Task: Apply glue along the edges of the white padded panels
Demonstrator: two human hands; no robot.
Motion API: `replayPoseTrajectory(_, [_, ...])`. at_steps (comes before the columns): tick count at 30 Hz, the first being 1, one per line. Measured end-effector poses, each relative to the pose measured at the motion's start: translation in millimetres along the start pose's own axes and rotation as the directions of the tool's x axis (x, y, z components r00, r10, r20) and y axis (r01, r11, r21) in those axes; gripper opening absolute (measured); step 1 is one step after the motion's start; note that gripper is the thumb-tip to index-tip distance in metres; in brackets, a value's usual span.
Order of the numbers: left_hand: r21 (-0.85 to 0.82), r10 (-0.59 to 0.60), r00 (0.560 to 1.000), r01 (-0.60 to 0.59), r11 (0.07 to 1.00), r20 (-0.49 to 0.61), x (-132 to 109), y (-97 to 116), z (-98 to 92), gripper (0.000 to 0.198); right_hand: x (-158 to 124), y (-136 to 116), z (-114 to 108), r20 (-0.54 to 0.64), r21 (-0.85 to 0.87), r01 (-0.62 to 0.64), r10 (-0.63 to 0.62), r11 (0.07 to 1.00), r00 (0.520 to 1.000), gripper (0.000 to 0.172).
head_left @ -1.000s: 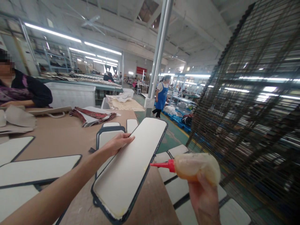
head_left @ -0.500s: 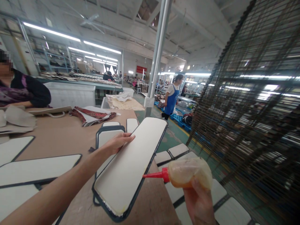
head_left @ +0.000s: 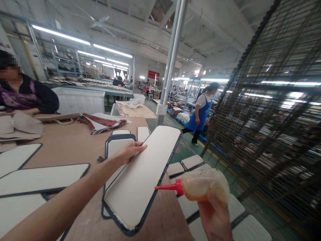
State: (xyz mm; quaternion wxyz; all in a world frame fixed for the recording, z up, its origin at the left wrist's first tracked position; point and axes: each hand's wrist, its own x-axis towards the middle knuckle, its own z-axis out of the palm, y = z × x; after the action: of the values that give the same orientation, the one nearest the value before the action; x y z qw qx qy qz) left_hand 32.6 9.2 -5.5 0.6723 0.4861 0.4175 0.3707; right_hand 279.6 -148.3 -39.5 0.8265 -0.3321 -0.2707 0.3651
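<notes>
My left hand (head_left: 132, 150) grips the left edge of a long white panel (head_left: 142, 177) with rounded corners and a dark border, thumb on its top face. The panel is held tilted above the table. In my right hand (head_left: 215, 214) lies a squeeze bottle (head_left: 205, 185) of amber liquid, probably glue, with a red nozzle (head_left: 168, 186). The nozzle tip is at the panel's right edge. Wet, yellowish smears show along the lower rim. Under the panel, similar bordered pieces (head_left: 117, 145) rest on the table, partly hidden.
The brown table (head_left: 82, 147) bears more white panels (head_left: 45, 180) at left and a folded red-and-white fabric stack (head_left: 102, 123). Below the table's right side lie further panels (head_left: 250, 227). A tall wire rack (head_left: 263, 117) stands at right. One person (head_left: 27, 90) sits at left; another in a blue apron (head_left: 200, 113) walks beyond.
The person in the blue apron has walked to the right, towards the rack. My view has shifted slightly; the nozzle stays at the panel's right edge, and both hands keep their hold.
</notes>
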Motion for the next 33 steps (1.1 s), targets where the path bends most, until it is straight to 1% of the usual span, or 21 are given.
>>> replayPoseTrajectory(3, [-0.01,0.0,1.0,0.0,1.0,-0.001,0.7,-0.7,0.3,0.046,-3.9,4.6,-6.1,0.04,-0.025,-0.017,0.018,1.0,0.999,0.057])
replayPoseTrajectory(6, [-0.023,-0.001,1.0,0.0,1.0,-0.009,1.3,-0.1,0.7,0.043,-15.5,8.9,-8.8,0.046,-0.018,-0.086,0.087,0.996,0.995,0.058])
replayPoseTrajectory(8, [-0.031,0.002,1.0,-0.003,1.0,-0.022,2.2,0.5,-0.6,0.041,-28.1,10.8,-9.6,0.021,-0.003,-0.164,0.164,0.986,0.986,0.054])
replayPoseTrajectory(10, [-0.034,0.013,0.999,-0.015,0.999,-0.042,3.1,0.7,-3.2,0.041,-39.0,10.5,-9.5,0.011,0.027,-0.268,0.268,0.963,0.963,0.049])
replayPoseTrajectory(12, [-0.028,0.033,0.997,-0.035,0.999,-0.065,3.1,0.3,-5.1,0.042,-40.5,7.7,-6.9,0.041,0.066,-0.366,0.364,0.928,0.931,0.042])
replayPoseTrajectory(13, [-0.022,0.047,0.996,-0.049,0.999,-0.076,2.5,-0.2,-5.0,0.043,-36.2,5.7,-3.8,0.07,0.08,-0.391,0.386,0.917,0.92,0.04])
replayPoseTrajectory(14, [-0.012,0.062,0.994,-0.063,0.998,-0.085,1.5,-1.0,-4.0,0.044,-28.3,3.6,0.4,0.093,0.093,-0.382,0.374,0.919,0.923,0.038])
replayPoseTrajectory(15, [-0.001,0.077,0.993,-0.077,0.997,-0.091,0.1,-2.2,-2.1,0.044,-17.5,1.8,5.7,0.101,0.106,-0.333,0.323,0.937,0.941,0.037])
replayPoseTrajectory(16, [0.013,0.091,0.992,-0.09,0.996,-0.091,-1.5,-3.7,0.7,0.045,-4.6,0.4,11.6,0.098,0.112,-0.257,0.247,0.96,0.964,0.037])
replayPoseTrajectory(17, [0.027,0.105,0.991,-0.103,0.994,-0.085,-3.2,-5.6,4.0,0.046,9.3,-0.4,17.4,0.07,0.117,-0.147,0.139,0.982,0.988,0.037])
replayPoseTrajectory(19, [0.055,0.125,0.99,-0.122,0.991,-0.059,-6.2,-10.0,11.0,0.05,36.0,0.1,26.8,0.047,0.095,0.025,-0.029,0.995,0.998,0.038])
replayPoseTrajectory(20, [0.067,0.126,0.991,-0.123,0.99,-0.041,-7.4,-12.1,14.1,0.051,47.1,1.3,29.6,0.04,0.081,0.078,-0.081,0.994,0.996,0.039])
replayPoseTrajectory(22, [0.074,0.105,0.994,-0.105,0.992,0.006,-9.1,-14.7,18.7,0.053,63.3,5.1,30.8,0.025,0.061,0.128,-0.13,0.99,0.991,0.04])
replayPoseTrajectory(24, [0.043,0.069,0.995,-0.073,0.996,0.073,-10.8,-14.7,21.1,0.053,72.0,8.5,27.5,-0.005,0.061,0.152,-0.152,0.987,0.988,0.042])
replayPoseTrajectory(27, [-0.029,0.066,0.977,-0.062,0.998,0.204,-14.0,-11.0,22.8,0.054,74.8,9.9,18.0,-0.03,0.066,0.162,-0.16,0.985,0.987,0.044])
replayPoseTrajectory(29, [-0.054,0.072,0.96,-0.06,0.997,0.27,-14.9,-8.3,24.4,0.059,69.4,10.5,9.6,-0.039,0.064,0.161,-0.158,0.985,0.987,0.045])
replayPoseTrajectory(31, [-0.061,0.055,0.956,-0.039,0.997,0.289,-13.0,-6.8,26.3,0.064,55.0,14.9,-0.6,-0.035,0.039,0.143,-0.142,0.989,0.989,0.046])
replayPoseTrajectory(33, [-0.056,0.022,0.963,-0.007,0.998,0.268,-7.9,-6.3,27.0,0.066,31.7,24.0,-11.7,-0.005,-0.001,0.104,-0.104,0.995,0.995,0.048])
